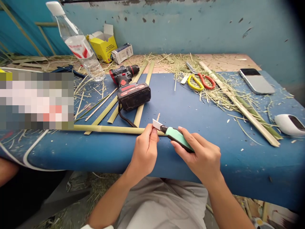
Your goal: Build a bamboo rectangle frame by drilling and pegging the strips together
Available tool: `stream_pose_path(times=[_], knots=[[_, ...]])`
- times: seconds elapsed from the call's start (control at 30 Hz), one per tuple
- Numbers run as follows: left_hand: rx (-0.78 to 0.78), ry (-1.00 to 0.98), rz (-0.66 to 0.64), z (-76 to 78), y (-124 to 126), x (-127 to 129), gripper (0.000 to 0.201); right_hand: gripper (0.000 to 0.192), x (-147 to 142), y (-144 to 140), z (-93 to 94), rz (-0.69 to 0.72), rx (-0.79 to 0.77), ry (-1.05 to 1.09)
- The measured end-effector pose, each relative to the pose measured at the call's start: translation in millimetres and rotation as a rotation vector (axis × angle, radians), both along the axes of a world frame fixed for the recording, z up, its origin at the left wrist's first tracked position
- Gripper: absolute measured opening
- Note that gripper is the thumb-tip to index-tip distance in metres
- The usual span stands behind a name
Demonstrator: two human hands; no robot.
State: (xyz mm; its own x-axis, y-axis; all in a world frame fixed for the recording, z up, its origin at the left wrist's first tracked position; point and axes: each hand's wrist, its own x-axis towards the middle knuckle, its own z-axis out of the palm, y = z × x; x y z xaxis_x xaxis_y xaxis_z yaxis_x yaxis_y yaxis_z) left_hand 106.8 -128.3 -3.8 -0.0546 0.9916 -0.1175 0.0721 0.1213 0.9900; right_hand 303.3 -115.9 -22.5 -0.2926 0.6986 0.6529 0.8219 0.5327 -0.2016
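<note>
My right hand is wrapped round a utility knife with a mint-green and black handle. Its pale blade points to the left, close to the fingertips of my left hand. Those fingers are pinched on a thin bamboo sliver, whose tip sticks up just behind the blade; its lower part is hidden by my fingers. Behind my left hand, a long bamboo strip lies across the blue table, near its front edge.
A cordless drill rests on bamboo strips, with a water bottle and a yellow box behind. Scissors, split bamboo, a phone and a white device lie to the right. Someone sits at left, partly blurred.
</note>
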Motion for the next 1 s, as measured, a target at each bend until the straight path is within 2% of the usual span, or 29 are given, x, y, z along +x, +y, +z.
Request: stream_pose_path(times=[0.23,0.4,0.57,0.67,0.8,0.9,1.0], knots=[[-0.007,0.048,-0.022,-2.4,0.5,-2.8,0.042,0.034,0.7,-0.2,2.0,0.003,-0.063,0.04],[0.003,0.057,-0.035,2.1,3.6,-2.3,0.042,0.037,-0.9,0.0,-1.3,-0.053,0.056,-0.042],[0.006,0.0,-0.004,1.0,2.8,-4.2,0.041,0.041,1.1,2.3,-0.5,-0.204,0.101,-0.024],[0.011,-0.007,0.002,1.0,2.1,-4.8,0.041,0.038,3.0,0.8,1.4,-0.118,0.088,0.045],[0.048,0.082,-0.096,4.9,1.3,-4.3,0.037,0.039,3.1,-0.5,0.8,0.011,0.022,0.025],[0.086,0.06,-0.144,5.3,1.4,-3.9,0.035,0.04,2.0,0.4,-0.8,0.032,-0.031,0.007],[0.078,0.034,-0.102,1.6,2.0,-3.0,0.037,0.04,1.9,1.1,-1.6,0.041,-0.071,0.022]])
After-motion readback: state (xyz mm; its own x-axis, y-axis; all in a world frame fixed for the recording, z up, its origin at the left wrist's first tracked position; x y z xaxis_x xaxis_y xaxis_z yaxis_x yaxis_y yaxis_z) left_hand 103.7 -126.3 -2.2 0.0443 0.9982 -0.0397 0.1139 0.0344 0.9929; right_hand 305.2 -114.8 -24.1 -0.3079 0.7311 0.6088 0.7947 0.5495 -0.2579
